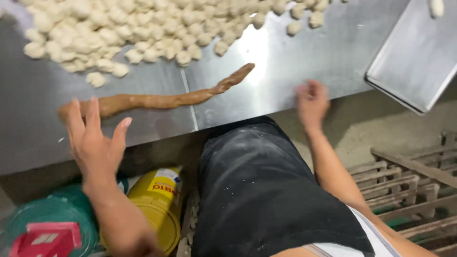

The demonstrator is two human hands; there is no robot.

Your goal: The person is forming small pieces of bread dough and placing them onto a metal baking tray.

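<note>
A long brown rope of dough (162, 100) lies across the steel table (295, 62), thin and twisted toward its right end. My left hand (95, 140) hovers at the table's near edge just below the rope's thick left end, fingers spread, holding nothing. My right hand (312, 102) is blurred at the table's front edge, to the right of the rope and apart from it, fingers loosely curled, with nothing seen in it. A big heap of pale dough pieces (124, 28) covers the far side of the table.
A metal tray (419, 57) juts over the table's right corner, one pale dough piece (436, 7) on it. Under the table stand a yellow canister (159, 204) and a green round lid with a red tag (47, 228). Wooden pallets (409, 185) lie at right.
</note>
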